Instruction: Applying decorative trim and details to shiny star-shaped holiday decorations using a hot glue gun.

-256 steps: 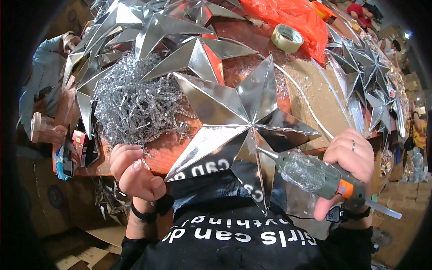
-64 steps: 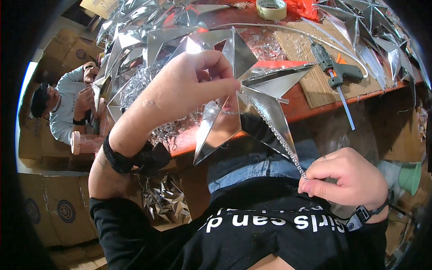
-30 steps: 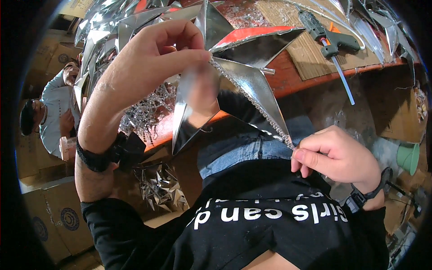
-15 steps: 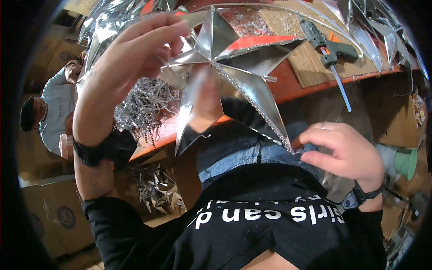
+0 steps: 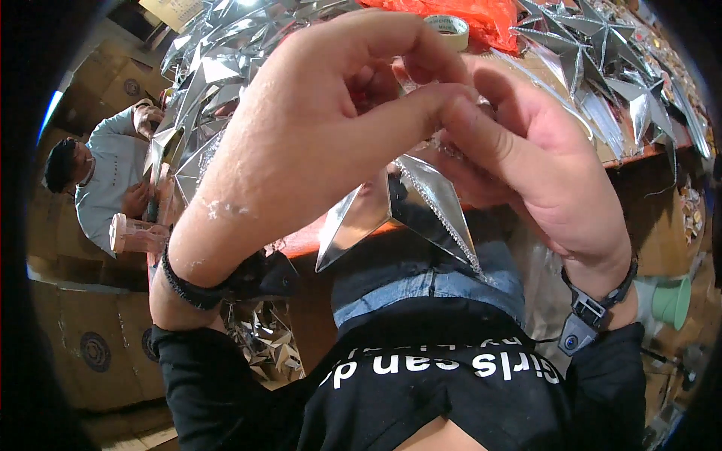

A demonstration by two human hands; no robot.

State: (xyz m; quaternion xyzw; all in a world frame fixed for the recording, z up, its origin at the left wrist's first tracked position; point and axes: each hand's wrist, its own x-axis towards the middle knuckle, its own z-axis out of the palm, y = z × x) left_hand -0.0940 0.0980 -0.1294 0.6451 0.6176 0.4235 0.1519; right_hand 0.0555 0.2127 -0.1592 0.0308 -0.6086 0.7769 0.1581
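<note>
1. Holds left hand (image 5: 331, 98) and right hand (image 5: 538, 143) together above silver star (image 5: 414, 207), overhanging tabletop (image 5: 304, 236) edge.
2. Curls fingers (image 5: 451, 99) tip to tip; cannot tell whether grasping anything.
3. Along one ridge: beaded strand (image 5: 442, 217).

The place was a workshop: silver stars (image 5: 214, 71) lay heaped on a red desk (image 5: 304, 239), with a roll of tape (image 5: 460, 34) and an orange-red plastic bag (image 5: 490, 21) behind, cardboard boxes (image 5: 124, 331) stacked at the left and a co-worker (image 5: 113, 184) beside the desk

Left hand (image 5: 338, 98) touching right hand (image 5: 530, 143), fingers (image 5: 432, 56) curled, forearms (image 5: 226, 218) angled inward
</note>
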